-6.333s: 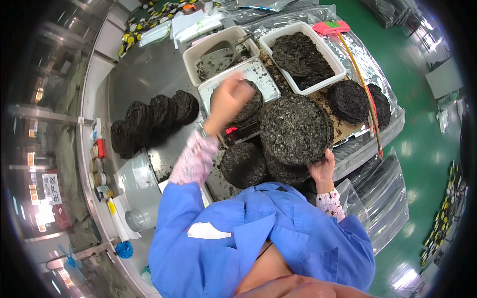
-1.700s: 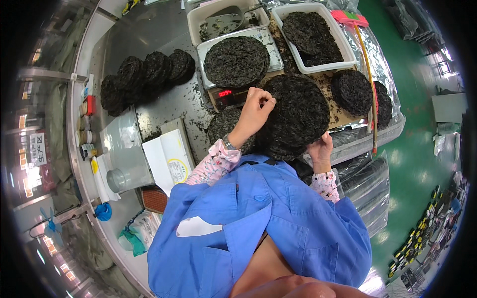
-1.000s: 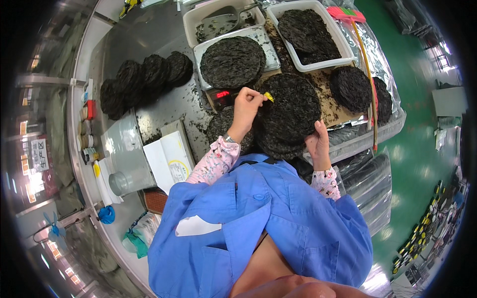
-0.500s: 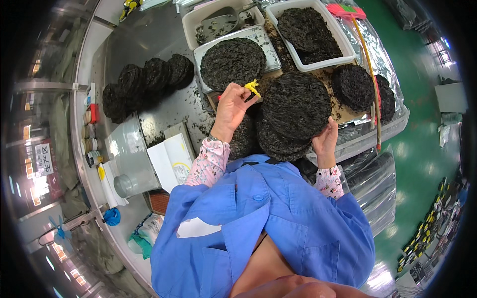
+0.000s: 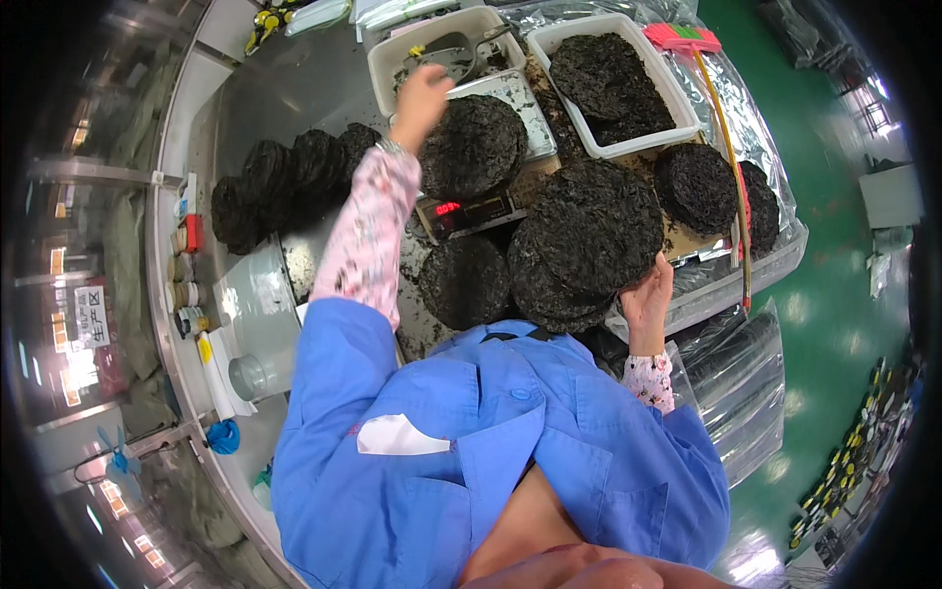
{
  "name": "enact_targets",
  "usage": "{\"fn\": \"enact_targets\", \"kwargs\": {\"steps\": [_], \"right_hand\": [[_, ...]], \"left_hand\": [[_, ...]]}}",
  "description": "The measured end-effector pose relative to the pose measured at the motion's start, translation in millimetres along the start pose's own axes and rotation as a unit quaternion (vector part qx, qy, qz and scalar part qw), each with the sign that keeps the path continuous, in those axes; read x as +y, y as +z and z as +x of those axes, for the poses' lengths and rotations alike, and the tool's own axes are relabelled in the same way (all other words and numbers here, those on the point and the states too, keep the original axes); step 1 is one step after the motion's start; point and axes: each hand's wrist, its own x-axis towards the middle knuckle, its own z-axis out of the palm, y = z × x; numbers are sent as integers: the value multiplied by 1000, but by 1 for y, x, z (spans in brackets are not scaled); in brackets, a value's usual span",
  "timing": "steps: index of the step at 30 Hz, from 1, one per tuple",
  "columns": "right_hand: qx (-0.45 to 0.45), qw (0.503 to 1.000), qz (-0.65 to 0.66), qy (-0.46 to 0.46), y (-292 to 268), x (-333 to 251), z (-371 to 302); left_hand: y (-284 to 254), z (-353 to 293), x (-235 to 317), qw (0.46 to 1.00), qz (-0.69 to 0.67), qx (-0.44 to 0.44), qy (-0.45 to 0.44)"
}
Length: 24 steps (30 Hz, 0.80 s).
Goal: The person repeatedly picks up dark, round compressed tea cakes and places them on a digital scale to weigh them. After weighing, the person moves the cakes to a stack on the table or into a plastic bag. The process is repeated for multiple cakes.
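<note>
My right hand [image 5: 648, 304] grips the right edge of a round, dark dried seaweed cake [image 5: 594, 221], tilted over other cakes in front of my body. My left hand [image 5: 420, 106] reaches across the scale's far left part, toward a whitish bin [image 5: 388, 74]. Its fingers are smeared by motion. Just past the fingertips shows a small, crumpled yellow strip [image 5: 417, 50]; whether they still touch it I cannot tell. Another seaweed cake [image 5: 476, 147] lies on the scale's metal pan [image 5: 530, 113], above a red-lit display [image 5: 448, 208].
A metal scoop [image 5: 474, 61] lies in the whitish bin. A white tub [image 5: 677, 133] at the far right holds more seaweed. Several cakes [image 5: 260, 187] lean in a row at left. A pink broom [image 5: 682, 39] with a yellow handle stands along the right edge.
My left hand has swung away from the held cake, up and left toward the bin. The yellow strip it pinched has moved there too. My right hand keeps its grip, slightly lower.
</note>
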Motion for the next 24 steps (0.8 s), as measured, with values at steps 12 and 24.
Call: {"fn": "enact_targets", "kwargs": {"steps": [12, 24], "right_hand": [[-100, 987, -113, 53, 29, 18, -33], [-144, 597, -715, -335, 53, -30, 112]], "left_hand": [[91, -269, 105, 939, 75, -234, 242], [93, -292, 82, 921, 16, -337, 194]]}}
